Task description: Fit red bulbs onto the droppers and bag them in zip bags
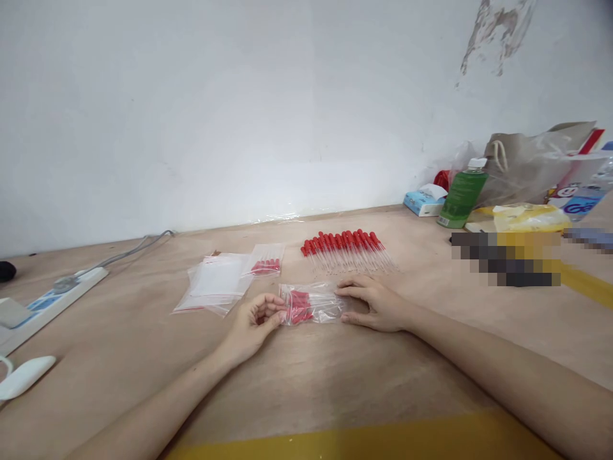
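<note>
A clear zip bag (328,306) lies flat in front of me with several red-bulbed droppers (299,308) inside, their bulbs toward the left end. My left hand (256,322) pinches the bag's left end between thumb and fingers. At the other end, my right hand (376,303) grips the bag, its thumb on the near edge and fingers on the far edge. Behind the bag lies a row of loose droppers (342,246) with red bulbs and clear stems. Another zip bag (266,260) with red bulbs showing rests on a stack of flat bags (215,281).
On the left are a power strip (52,303) with a grey cable and a white device (29,377). At the back right stand a tissue box (424,203), a green bottle (462,195) and plastic bags (522,166). Yellow tape (354,444) crosses the table's near side.
</note>
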Demonstrator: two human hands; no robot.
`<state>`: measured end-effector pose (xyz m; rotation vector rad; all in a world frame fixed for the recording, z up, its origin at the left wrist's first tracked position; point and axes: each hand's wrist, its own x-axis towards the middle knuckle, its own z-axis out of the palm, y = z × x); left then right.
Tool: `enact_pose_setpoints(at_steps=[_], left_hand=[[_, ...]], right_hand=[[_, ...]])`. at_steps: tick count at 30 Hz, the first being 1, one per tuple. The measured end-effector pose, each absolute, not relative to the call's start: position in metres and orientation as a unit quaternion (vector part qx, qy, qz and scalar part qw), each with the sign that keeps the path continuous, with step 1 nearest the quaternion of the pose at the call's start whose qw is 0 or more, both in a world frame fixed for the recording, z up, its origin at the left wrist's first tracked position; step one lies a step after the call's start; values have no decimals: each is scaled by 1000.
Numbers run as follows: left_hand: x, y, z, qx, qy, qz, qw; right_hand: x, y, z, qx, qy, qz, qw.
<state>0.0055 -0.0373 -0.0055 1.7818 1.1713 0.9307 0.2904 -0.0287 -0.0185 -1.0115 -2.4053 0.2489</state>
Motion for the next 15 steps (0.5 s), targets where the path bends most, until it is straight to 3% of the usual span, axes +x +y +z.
enact_pose_setpoints(at_steps=[5,10,15], left_hand=[[9,-39,-3,766,464,309,321],[7,-43,1,798,443,249,324],[7,-41,-3,791,481,276,259]], right_hand=[[289,-30,-16,-368,-888,97,258],[290,-30,-16,-371,-888,97,255],[290,-31,-15,-362,-893,98,249]])
